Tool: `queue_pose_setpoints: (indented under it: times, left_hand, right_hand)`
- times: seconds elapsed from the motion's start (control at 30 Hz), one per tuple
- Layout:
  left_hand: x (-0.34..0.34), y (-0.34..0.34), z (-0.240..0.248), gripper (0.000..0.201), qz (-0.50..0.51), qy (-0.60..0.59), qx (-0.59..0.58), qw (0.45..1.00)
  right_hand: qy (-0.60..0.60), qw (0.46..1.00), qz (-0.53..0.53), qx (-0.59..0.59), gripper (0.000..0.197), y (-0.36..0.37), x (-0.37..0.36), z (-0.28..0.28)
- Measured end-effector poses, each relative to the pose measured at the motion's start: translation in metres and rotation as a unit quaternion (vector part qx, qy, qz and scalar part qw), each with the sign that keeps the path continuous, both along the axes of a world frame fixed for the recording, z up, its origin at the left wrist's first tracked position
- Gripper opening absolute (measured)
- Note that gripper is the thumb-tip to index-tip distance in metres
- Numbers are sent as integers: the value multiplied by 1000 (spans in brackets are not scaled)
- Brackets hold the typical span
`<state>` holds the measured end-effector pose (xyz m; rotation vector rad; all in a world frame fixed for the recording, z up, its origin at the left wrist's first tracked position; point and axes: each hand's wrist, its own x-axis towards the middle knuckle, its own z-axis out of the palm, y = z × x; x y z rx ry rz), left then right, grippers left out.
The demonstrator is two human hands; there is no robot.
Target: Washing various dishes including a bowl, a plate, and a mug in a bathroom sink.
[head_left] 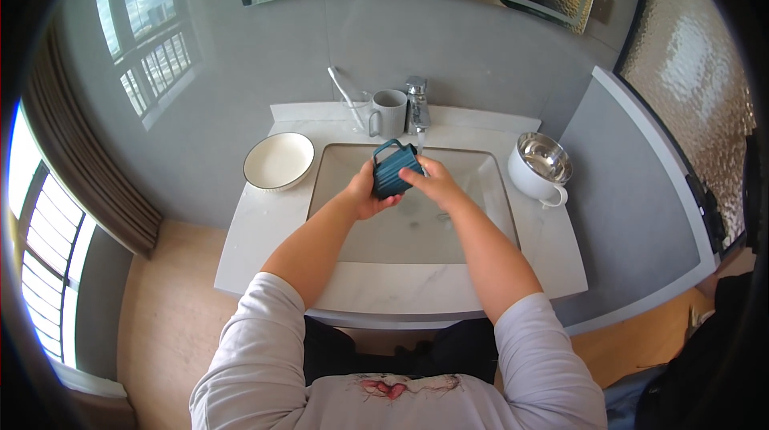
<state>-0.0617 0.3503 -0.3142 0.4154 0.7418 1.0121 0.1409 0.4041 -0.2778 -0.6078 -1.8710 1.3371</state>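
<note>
Over the sink (490, 226) I hold a ribbed teal mug (392, 173) tilted on its side, its handle on the far side. My left hand (366, 194) is wrapped round the mug's left end and underside. At its right end my right hand (436, 181) grips it too, thumb on the outer wall and the other fingers by the rim, partly hidden. Just beyond the mug stands a chrome faucet (416, 103), with a thin stream of water under its spout. The mug's inside is hidden from here.
Behind the sink are a grey mug (388, 114) and a clear cup (360, 113) holding a white toothbrush (344, 92). A cream bowl (279, 161) sits on the left counter. On the right stands a white handled pot (534, 177) with a steel interior. A grey partition (641, 213) borders the counter's right side.
</note>
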Motion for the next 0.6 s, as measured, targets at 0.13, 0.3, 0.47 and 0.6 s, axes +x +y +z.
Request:
queue_pose_setpoints:
  times: [0.13,0.3,0.47,0.6]
  left_hand:
    - [7,-3,3,70,-109,-8,-8,994]
    - [44,-21,31,59,240,194,225,924]
    - [24,-14,28,80,65,248,203,945]
    - [32,-14,23,93,210,475,290,804]
  right_hand:
    - [-29,999,-9,-40,41,12,7,-5]
    - [-26,963,-110,-245,47,10,1,2]
    - [-65,932,-160,-317,52,19,2,-7]
    - [28,930,-284,-231,39,38,16,-18]
